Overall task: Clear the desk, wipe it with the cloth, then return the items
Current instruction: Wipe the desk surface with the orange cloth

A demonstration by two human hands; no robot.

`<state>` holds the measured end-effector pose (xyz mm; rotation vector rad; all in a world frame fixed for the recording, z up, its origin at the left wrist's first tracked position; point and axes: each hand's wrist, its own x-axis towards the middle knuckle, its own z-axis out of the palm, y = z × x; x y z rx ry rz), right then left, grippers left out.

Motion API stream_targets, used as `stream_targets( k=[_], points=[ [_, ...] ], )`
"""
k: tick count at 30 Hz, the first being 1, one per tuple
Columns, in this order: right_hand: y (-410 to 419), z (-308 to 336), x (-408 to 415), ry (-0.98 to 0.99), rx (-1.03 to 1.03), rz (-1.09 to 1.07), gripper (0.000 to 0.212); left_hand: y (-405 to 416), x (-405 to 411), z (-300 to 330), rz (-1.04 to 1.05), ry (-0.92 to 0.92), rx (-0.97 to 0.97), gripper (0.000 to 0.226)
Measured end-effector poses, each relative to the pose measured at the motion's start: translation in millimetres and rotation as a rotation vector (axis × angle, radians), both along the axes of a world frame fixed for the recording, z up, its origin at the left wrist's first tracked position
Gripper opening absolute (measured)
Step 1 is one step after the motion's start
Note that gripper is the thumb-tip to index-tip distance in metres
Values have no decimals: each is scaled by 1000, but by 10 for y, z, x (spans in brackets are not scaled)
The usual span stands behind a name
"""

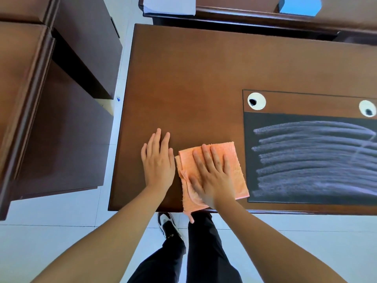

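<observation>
A folded orange cloth (234, 160) lies on the brown wooden desk (193, 82) near its front edge, one corner hanging over the edge. My right hand (212, 174) presses flat on the cloth with straight, spread fingers. My left hand (158, 160) rests flat on the bare desk just left of the cloth, fingers straight. A dark inlaid mat (310, 160) on the right part of the desk shows pale streaks running sideways.
Two white round cable grommets (256, 101) (367, 108) sit above the mat. Dark wooden cabinets (61, 99) stand to the left across a strip of white floor. Behind the desk, another desk holds white paper (169, 6) and a blue box (299, 6).
</observation>
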<state>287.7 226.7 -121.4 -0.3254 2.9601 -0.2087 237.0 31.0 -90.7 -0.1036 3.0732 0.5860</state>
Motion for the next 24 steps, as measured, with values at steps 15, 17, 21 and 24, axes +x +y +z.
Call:
stream_targets(
  k=[15,17,21,24],
  points=[
    [499,77,-1190,-28,-6,15,74,418,-848,31,-6,10,-30,48],
    [559,94,-1439,-29,-5,18,74,500,-994,12,-7,4,-29,49],
    [647,120,-1956,-37,7,24,75,675,-1307,-34,26,11,-30,52],
    [723,114,-2366,-39,0,31,75,809,-1586,-94,38,20,-42,50]
  ],
)
